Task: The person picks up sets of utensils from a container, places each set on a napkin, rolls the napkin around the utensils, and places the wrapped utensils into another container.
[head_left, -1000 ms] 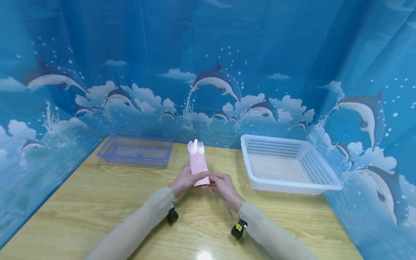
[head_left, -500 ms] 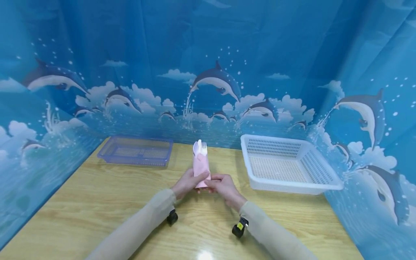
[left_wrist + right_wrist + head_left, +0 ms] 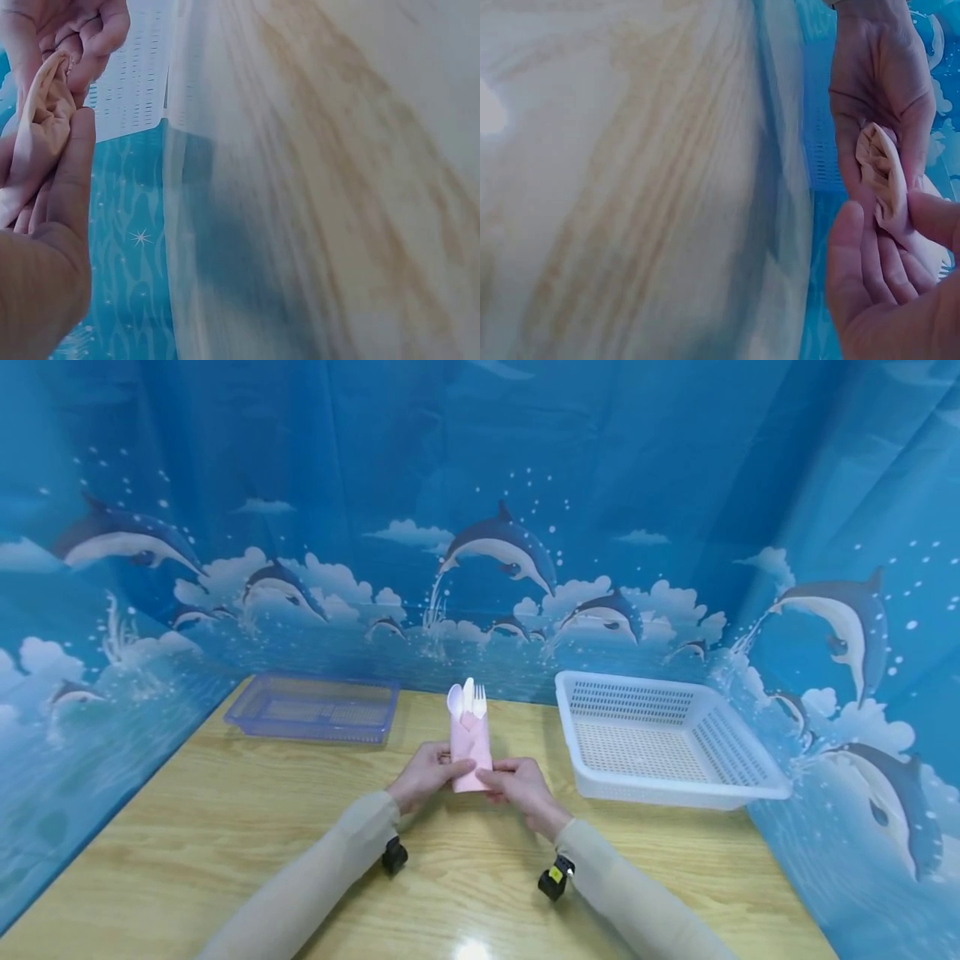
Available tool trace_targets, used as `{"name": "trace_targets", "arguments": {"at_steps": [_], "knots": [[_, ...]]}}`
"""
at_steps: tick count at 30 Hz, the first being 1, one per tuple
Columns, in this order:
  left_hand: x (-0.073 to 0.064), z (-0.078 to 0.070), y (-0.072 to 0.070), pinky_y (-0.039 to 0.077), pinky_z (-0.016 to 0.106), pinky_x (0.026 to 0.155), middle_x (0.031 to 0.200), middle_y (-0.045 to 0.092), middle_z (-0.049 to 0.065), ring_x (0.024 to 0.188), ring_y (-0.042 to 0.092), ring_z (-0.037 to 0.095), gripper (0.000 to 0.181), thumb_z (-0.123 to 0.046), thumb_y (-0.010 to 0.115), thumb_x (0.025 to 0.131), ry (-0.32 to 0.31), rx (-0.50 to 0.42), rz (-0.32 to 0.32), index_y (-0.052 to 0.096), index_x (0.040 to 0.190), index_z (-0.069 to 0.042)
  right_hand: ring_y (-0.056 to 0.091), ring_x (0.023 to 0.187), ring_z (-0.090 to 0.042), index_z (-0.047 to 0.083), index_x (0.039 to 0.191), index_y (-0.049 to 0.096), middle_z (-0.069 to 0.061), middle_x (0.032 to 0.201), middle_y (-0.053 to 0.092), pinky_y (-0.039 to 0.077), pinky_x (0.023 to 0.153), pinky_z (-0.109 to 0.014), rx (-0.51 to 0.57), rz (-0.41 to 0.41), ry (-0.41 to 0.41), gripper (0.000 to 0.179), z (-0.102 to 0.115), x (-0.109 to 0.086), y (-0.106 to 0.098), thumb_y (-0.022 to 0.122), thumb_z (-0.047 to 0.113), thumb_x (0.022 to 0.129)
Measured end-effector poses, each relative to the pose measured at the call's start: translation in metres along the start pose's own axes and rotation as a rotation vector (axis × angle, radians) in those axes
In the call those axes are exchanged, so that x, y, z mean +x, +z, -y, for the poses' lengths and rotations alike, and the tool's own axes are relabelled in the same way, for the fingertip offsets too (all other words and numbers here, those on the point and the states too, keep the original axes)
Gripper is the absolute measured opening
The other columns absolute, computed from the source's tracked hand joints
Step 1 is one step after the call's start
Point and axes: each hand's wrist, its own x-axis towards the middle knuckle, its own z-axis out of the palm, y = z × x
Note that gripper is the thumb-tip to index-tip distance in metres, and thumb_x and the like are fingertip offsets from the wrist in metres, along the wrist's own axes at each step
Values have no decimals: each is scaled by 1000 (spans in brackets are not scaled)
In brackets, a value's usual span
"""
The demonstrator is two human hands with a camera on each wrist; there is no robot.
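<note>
A pink folded napkin (image 3: 470,758) stands tilted upright between both hands, over the middle of the table. From its top stick out a pale spoon (image 3: 455,700), a white knife (image 3: 468,693) and a white fork (image 3: 480,702). My left hand (image 3: 429,774) grips the napkin's left side, thumb across its front. At the lower right edge my right hand (image 3: 523,789) pinches it between thumb and fingers. The right wrist view looks at the napkin's folded bottom end (image 3: 881,176), with its gathered layers showing.
A purple mesh basket (image 3: 318,733) stands at the back left of the wooden table (image 3: 465,877). At the back right is a larger white plastic basket (image 3: 675,789). A blue dolphin-print curtain (image 3: 480,460) hangs behind and along both sides.
The napkin with its cutlery has shifted slightly to the right and turned to face forward. Both hands have adjusted their hold on its lower part. The baskets have not moved.
</note>
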Motion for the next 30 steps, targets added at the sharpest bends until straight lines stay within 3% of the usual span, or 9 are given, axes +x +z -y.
{"name": "trace_targets", "arguments": {"at_steps": [6, 15, 23, 30], "knots": [[-1, -3, 0, 53, 24, 69, 94, 73, 7, 77, 64, 9, 31, -14, 62, 96, 36, 19, 42, 63, 117, 9, 69, 73, -18, -9, 105, 68, -13, 90, 72, 60, 74, -36, -36, 53, 4, 24, 8, 2, -7, 70, 6, 87], [-1, -7, 1, 55, 25, 74, 104, 72, 12, 81, 67, 9, 35, -21, 55, 101, 28, 31, 101, 61, 120, 8, 70, 77, -14, -7, 112, 66, -15, 99, 72, 59, 81, -38, -56, 79, 42, 27, 16, 3, -14, 70, 1, 86], [-4, -13, 3, 58, 31, 79, 111, 71, 16, 86, 70, 14, 35, -19, 64, 95, 11, -33, 60, 62, 121, 5, 69, 79, -15, -6, 111, 66, -15, 101, 72, 59, 78, -34, -76, 92, 21, 28, 23, 2, -18, 70, 1, 84], [-4, -17, 1, 58, 36, 84, 117, 68, 21, 90, 71, 18, 38, -16, 65, 94, 71, -63, 61, 60, 125, 5, 70, 79, -17, -6, 112, 66, -17, 103, 70, 59, 80, -35, -89, 71, 23, 30, 31, 0, -23, 71, 2, 84]]}}
